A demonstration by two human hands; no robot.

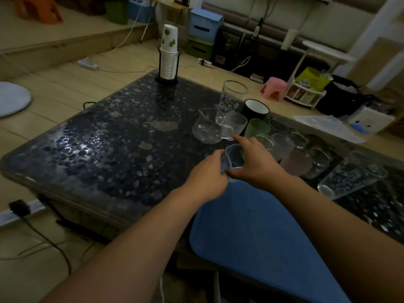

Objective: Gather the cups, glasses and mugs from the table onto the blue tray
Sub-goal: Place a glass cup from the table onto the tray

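One dark speckled stone table (113,149) fills most of the view. Blue tray (251,232): lies on the near right part of the table, its near end overhanging the edge, its visible surface bare. Tall clear glass (232,99): upright at the far right of the table. Second tall glass (352,173): lying on its side, right of the tray. Cluster between them: black mug (255,109), glass pitcher (206,127), frosted mug (232,125), green cup (256,127), pink cup (297,161) and several small clear glasses, all on the table. Paper cup stack (168,55): in a holder at the far corner. Left hand (207,178) and right hand (255,162): fingers curled around a small clear cup (234,157), held from both sides at the tray's far end; whether it touches the tray cannot be told.
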